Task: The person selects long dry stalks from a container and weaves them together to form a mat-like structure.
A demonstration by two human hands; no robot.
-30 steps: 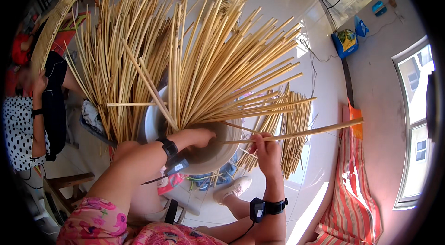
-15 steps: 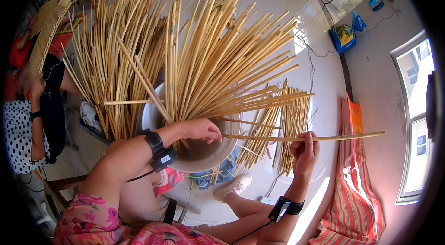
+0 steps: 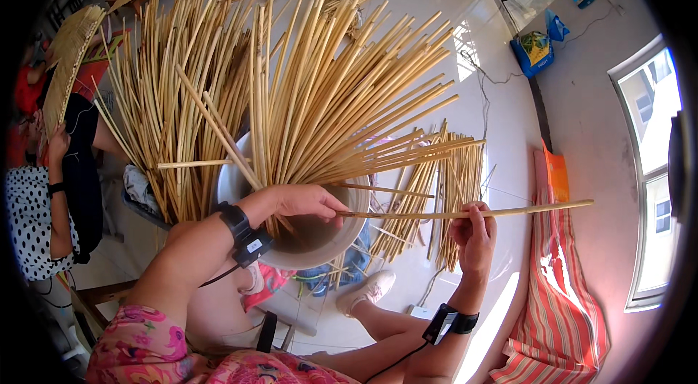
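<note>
- Stalk (image 3: 538,208): held left-to-right across the gap between both hands' fingers.
- Left hand (image 3: 309,202): fingertips pinched on the stalk's left end.
- Right hand (image 3: 476,242): stalk pinched near mid-length; its other end left free, rightward of these fingers.
- Basin (image 3: 347,246): seen below left fingers; bundle (image 3: 349,108) fanned out beyond them.
- Stray stalk (image 3: 392,190): noted just beyond the held one, between the hands.

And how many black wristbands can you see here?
3: the left wristband and right wristband, one on each of this person's forearms, plus the co-worker's wristband at far left. Others may be hidden.
</note>
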